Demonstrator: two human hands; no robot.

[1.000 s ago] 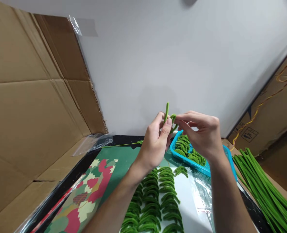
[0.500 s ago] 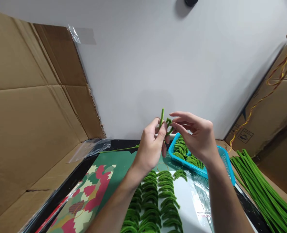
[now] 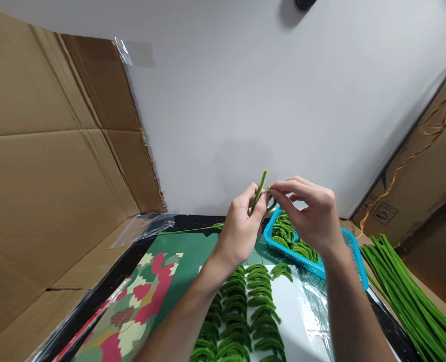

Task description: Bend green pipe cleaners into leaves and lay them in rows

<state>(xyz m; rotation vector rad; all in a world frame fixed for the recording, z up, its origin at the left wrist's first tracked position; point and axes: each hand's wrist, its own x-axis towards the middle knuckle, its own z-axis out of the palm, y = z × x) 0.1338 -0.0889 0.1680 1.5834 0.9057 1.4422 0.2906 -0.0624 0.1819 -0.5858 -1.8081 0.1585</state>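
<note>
A green pipe cleaner (image 3: 259, 191) is held up between my two hands, above the back of the table. My left hand (image 3: 241, 221) grips it between thumb and fingers, and one straight end points up past the thumb. With thumb and forefinger, my right hand (image 3: 305, 208) pinches a bent part of it at the right. Below the hands, curved green pipe cleaner pieces (image 3: 234, 317) lie in columns on a white sheet (image 3: 288, 311). A blue basket (image 3: 309, 265) behind my right wrist holds more such curved pieces (image 3: 283, 229).
A bundle of long green pipe cleaners (image 3: 407, 291) lies at the right. A patterned sheet (image 3: 136, 301) rests on the green mat (image 3: 181, 251). Cardboard walls (image 3: 49, 110) flank both sides, with a white wall (image 3: 223, 100) behind. Twisted yellow wire (image 3: 396, 176) hangs at the right.
My right fingers have closed in on the bent part of the pipe cleaner. Its upright end now leans to the right. Both hands sit slightly further right in view.
</note>
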